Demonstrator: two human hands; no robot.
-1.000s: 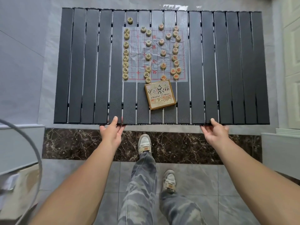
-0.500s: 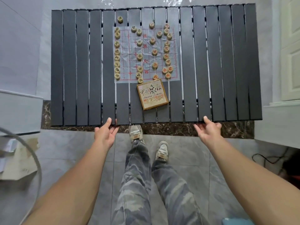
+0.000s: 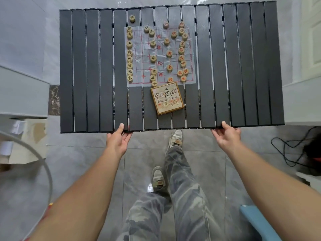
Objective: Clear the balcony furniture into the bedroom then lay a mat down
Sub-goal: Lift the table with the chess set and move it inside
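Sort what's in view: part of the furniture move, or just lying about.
Job: slatted table, gripped by left hand and right hand; Chinese chess box and chess pieces riding on it.
Lying about: black cable, blue object, white hoop.

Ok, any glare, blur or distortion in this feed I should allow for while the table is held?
Head view: soft even daylight, faint shadows; the table bows at its edges from the wide-angle lens; small glare spots on the floor beyond its far edge and beside the nearer shoe; the box lettering is sharp, the chess pieces slightly soft; the grey hoop at left is blurred.
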